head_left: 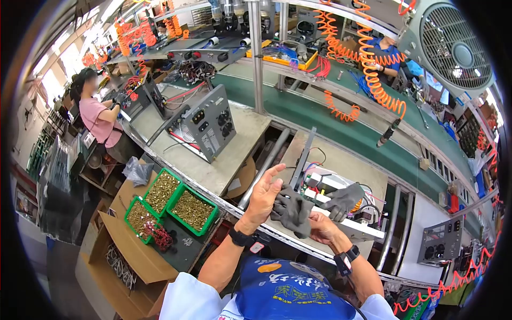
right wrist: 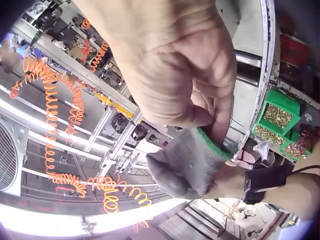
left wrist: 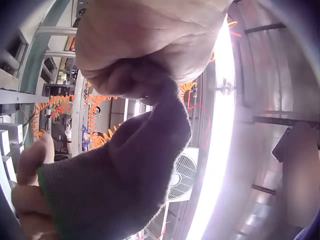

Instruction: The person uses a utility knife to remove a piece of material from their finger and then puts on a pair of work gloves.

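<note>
My left hand [head_left: 260, 201] holds the finger end of a dark grey knitted work glove [head_left: 292, 213]; in the left wrist view its curled fingers [left wrist: 132, 82] meet the glove. My right hand [head_left: 324, 229] pinches the glove's green-edged cuff [right wrist: 216, 145], with some fingertips hidden inside it. The glove spans the gap between both hands, above the near edge of the bench. A second grey glove [head_left: 344, 201] lies just beyond, on an open metal chassis [head_left: 362, 228] with wires and a circuit board inside.
Green bins [head_left: 201, 232] of brass-coloured screws stand at the left, above an open cardboard box [head_left: 133, 250]. A finished-looking grey case [head_left: 205, 125] sits on the bench further back. Orange coiled hoses [head_left: 368, 69] and a power screwdriver [head_left: 388, 133] hang over the green conveyor [head_left: 298, 120].
</note>
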`<state>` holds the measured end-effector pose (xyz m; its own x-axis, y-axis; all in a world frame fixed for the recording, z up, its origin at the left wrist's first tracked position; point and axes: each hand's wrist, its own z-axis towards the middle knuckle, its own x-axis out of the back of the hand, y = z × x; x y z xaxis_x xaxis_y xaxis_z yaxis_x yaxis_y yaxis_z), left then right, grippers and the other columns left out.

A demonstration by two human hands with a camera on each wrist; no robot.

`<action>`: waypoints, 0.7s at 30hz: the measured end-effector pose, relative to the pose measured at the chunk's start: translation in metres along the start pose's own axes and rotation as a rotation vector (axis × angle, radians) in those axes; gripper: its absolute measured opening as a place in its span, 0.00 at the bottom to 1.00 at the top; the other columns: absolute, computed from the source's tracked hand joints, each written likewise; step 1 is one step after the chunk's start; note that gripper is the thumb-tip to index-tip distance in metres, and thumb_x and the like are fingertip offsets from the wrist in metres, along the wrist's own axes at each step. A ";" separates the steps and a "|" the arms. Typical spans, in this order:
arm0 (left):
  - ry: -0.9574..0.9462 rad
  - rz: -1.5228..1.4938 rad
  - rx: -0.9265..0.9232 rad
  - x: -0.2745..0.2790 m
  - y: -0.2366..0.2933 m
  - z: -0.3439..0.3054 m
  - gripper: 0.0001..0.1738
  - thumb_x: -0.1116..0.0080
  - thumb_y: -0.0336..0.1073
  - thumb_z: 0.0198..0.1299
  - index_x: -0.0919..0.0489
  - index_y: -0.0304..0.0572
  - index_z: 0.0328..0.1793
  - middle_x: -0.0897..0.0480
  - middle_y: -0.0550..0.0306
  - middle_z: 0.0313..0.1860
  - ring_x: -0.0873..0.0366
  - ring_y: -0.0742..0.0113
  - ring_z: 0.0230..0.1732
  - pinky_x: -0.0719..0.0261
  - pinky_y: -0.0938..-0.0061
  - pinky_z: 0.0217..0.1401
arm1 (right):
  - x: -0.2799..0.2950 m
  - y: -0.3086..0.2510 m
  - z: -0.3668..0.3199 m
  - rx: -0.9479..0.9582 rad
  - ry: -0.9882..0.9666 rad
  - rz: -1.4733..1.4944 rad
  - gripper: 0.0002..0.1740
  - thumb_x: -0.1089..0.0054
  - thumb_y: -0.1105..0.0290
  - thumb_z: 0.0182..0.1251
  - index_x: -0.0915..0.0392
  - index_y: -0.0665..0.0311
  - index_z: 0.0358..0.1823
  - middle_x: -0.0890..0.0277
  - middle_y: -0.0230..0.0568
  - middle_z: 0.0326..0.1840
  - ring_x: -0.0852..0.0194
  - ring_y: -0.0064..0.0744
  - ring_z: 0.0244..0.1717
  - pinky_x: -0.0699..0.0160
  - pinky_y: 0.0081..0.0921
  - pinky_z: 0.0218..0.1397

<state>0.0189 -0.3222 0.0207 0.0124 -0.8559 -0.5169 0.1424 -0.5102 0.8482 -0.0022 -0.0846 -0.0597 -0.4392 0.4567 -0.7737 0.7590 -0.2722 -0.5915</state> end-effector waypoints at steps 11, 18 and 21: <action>-0.084 0.178 0.035 0.027 0.005 0.001 0.34 0.45 0.35 0.79 0.42 0.36 0.85 0.25 0.74 0.38 0.38 0.89 0.32 0.36 0.90 0.38 | -0.030 -0.001 0.004 0.219 0.295 0.018 0.22 0.35 0.66 0.75 0.24 0.64 0.66 0.17 0.37 0.61 0.18 0.27 0.61 0.21 0.30 0.70; -0.118 0.218 0.062 0.031 0.003 0.005 0.35 0.45 0.35 0.79 0.43 0.35 0.86 0.26 0.73 0.37 0.40 0.89 0.31 0.38 0.89 0.36 | -0.048 -0.014 -0.007 0.355 0.471 -0.153 0.11 0.36 0.65 0.76 0.21 0.62 0.53 0.18 0.32 0.38 0.23 0.19 0.26 0.27 0.18 0.21; -0.096 0.116 0.084 0.029 -0.003 0.009 0.34 0.46 0.35 0.79 0.43 0.35 0.85 0.21 0.69 0.43 0.30 0.88 0.37 0.29 0.87 0.44 | -0.047 -0.021 -0.011 0.363 0.482 -0.204 0.09 0.35 0.67 0.75 0.19 0.62 0.50 0.17 0.31 0.34 0.24 0.18 0.22 0.27 0.18 0.20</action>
<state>0.0104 -0.3463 0.0044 -0.0709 -0.9115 -0.4051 0.0623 -0.4093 0.9103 0.0081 -0.0908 -0.0084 -0.2280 0.8364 -0.4984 0.4343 -0.3708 -0.8209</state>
